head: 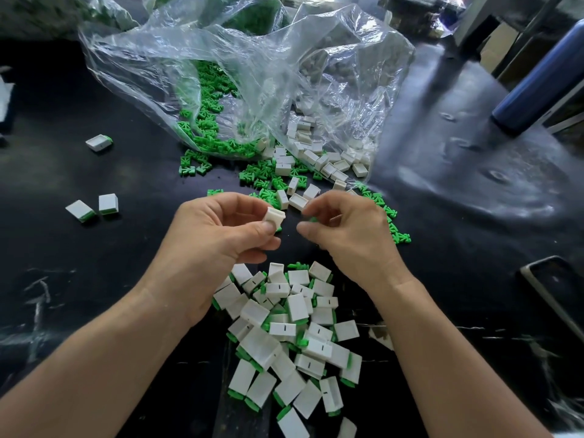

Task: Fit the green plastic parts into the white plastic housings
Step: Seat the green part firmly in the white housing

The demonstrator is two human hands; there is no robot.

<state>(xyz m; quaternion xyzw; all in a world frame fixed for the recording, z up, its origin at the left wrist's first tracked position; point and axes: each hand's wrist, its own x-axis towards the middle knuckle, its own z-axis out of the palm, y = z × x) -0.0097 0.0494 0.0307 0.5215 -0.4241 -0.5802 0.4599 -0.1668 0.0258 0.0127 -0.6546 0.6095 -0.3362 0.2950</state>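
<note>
I have the white housing (276, 215) pinched by its flat walls between the thumb and fingertips of the left hand (218, 238), above the dark counter (94, 263). Just beside it, not touching, the right hand (347, 229) nips a green part (313, 219), mostly hidden by the fingers. Both look light, stiff and slick, so I'd grip the side walls and keep the mouth free. Assembled pieces (294, 336) lie nearer me; loose stock spills from the clear bag (252, 74) beyond.

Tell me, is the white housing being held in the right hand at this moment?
No, the left hand pinches the white housing, while the right hand pinches a green part.
</note>
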